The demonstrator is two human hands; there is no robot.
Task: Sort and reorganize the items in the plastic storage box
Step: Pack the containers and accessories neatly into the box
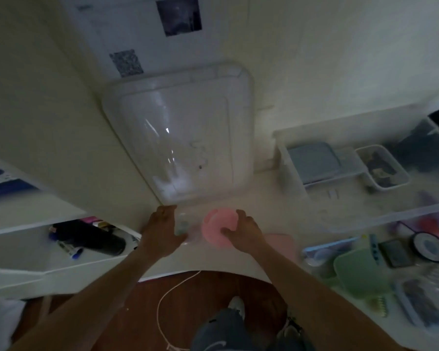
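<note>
Right hand grips a round pink lid low in the centre of the frame, thumb and fingers curled over its right edge. Just left of it, the left hand appears to hold a small clear container, which is blurred and hard to make out (whether the fingers truly close round it I cannot tell for sure). Both hover over the white table, near its front edge.

Only the head view is given. Above the hands, mid-frame, a large clear box lid lies flat on the table. The plastic storage box sits at the right edge, its clear rim crossing the lower right, with a green container, a black-rimmed round item and other small things inside. Behind it, right of centre, a white tray holds a blue-grey lid and a small clear bin.

The step in hand looks like pairing the pink lid with the clear container. To do it well, I would keep the container upright and steady in the left hand, bring the lid down level and centred, then press evenly round the rim. A tilted lid may catch on one side and slip off when the pair is carried back to the box.
</note>
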